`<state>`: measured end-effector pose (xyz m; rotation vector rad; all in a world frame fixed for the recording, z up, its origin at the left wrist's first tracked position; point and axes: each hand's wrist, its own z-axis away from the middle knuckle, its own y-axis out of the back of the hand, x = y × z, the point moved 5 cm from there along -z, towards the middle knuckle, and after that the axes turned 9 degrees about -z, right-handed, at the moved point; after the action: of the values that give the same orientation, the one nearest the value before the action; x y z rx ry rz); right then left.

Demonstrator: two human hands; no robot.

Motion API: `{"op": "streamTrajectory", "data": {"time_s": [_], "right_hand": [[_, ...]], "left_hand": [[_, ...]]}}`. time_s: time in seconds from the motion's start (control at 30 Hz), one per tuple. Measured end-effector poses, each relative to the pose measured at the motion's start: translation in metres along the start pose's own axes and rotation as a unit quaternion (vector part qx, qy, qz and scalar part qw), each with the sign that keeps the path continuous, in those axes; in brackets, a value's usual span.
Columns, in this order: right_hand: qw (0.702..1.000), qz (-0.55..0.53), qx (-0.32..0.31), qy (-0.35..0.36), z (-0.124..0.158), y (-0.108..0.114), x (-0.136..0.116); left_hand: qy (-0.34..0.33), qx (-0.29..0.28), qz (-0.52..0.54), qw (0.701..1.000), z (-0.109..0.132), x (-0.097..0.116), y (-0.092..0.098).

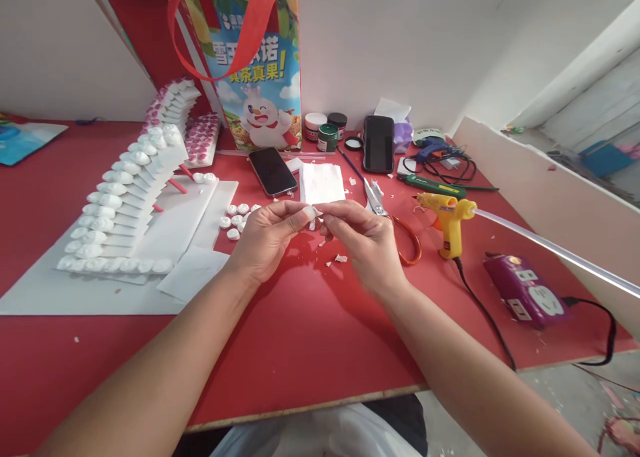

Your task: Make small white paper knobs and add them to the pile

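Note:
My left hand [266, 240] and my right hand [367, 243] meet over the middle of the red table, fingertips close together. Between them is a small white paper piece [311, 211], pinched by thumb and fingers on both sides; its folds are too small to make out. Just behind lies a stack of white paper sheets [323, 182]. Several small white rolled rosettes [233, 233] sit beside my left hand. Scissors with orange handles [413, 243] lie beyond my right hand, and white scraps [341, 259] are scattered below the fingers.
On the left, a curved white stand [135, 223] edged with rosettes rests on a white board [30, 297]. Two phones [273, 171], paint jars [327, 137] and a printed bag [265, 103] stand or lie behind. A yellow glue gun [450, 223] and purple box [525, 290] with cords are right.

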<state>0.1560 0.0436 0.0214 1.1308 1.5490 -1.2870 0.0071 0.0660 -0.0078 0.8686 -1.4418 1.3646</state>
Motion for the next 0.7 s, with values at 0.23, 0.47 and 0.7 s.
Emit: {"op": "streamTrajectory", "data": {"time_s": [0.23, 0.47, 0.7], "right_hand": [[0.995, 0.074, -0.022, 0.064, 0.0019, -0.0014, -0.0056], [0.977, 0.157, -0.033, 0.138, 0.0054, -0.0033, -0.0094], [0.964, 0.205, -0.033, 0.167, 0.0062, -0.0036, -0.0101]], "left_hand": [[-0.001, -0.004, -0.007, 1.000, -0.0007, -0.0003, 0.0003], [0.004, -0.005, -0.010, 1.000, -0.0003, 0.0003, -0.0023], [0.018, 0.001, 0.001, 1.000, -0.0005, -0.0045, -0.0003]]}}
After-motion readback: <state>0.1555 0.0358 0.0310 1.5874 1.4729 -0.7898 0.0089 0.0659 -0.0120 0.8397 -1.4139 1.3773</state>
